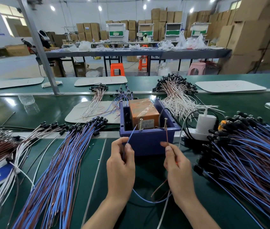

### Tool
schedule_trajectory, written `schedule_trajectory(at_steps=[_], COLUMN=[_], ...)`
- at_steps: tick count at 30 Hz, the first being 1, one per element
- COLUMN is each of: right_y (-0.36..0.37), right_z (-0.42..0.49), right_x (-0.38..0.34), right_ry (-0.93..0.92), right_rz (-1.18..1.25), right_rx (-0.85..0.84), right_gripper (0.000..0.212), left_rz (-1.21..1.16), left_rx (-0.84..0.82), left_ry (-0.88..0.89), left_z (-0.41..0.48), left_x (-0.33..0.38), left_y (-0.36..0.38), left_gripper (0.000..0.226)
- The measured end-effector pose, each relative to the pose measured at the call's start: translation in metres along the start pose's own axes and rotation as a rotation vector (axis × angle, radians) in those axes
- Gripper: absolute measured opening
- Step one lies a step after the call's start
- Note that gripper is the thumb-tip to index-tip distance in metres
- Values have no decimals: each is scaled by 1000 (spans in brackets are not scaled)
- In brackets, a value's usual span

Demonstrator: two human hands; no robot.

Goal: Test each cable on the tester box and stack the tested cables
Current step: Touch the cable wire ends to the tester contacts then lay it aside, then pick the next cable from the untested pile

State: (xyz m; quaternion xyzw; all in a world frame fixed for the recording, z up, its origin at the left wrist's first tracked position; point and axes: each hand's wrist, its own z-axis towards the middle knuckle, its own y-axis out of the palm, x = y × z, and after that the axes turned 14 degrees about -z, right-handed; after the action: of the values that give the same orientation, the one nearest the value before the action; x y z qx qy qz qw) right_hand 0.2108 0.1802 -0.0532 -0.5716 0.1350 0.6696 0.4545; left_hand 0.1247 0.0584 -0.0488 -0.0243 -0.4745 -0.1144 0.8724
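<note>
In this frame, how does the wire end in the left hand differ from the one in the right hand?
The blue wire end in the left hand leans rightward, its tip seemingly just short of the left screw; the brown wire end in the right hand stands nearly upright, its tip at the right screw. Both are pinched between thumb and forefinger by the tester box.

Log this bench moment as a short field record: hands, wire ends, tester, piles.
left hand: pinches blue wire end, tip near left screw
right hand: pinches brown wire end, tip at right screw
tester box: blue bin holding an orange unit, just beyond both hands
left pile: blue and brown cables
right pile: blue and brown cables
contact at screws: cannot tell
</note>
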Motion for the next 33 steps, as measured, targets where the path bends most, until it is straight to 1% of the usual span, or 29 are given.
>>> schedule_trajectory(at_steps=[10, 18, 25, 29, 31, 33], right_y=[-6, -15, -22, -26, -27, -28], right_z=[-9, -19, -27, -33, -37, -40], right_x=[-7, -12, -11, -15, -17, -19], right_ry=[3, 38, 68, 83, 84, 97], right_rz=[73, 102, 111, 116, 128, 151], right_rx=[3, 2, 12, -16, -29, -28], right_gripper=[27, 27, 27, 28, 31, 29], left_rz=[-22, -2, -10, 19, 32, 56], left_rx=[43, 80, 131, 132, 121, 121], left_ry=[-50, -86, -129, -164, -199, -237], left_z=[-2, -9, -13, -17, -18, -20], left_x=[3, 9, 15, 18, 17, 16], left_y=[-4, -15, -24, -28, -30, -32], left_gripper=[20, 19, 28, 32, 28, 26])
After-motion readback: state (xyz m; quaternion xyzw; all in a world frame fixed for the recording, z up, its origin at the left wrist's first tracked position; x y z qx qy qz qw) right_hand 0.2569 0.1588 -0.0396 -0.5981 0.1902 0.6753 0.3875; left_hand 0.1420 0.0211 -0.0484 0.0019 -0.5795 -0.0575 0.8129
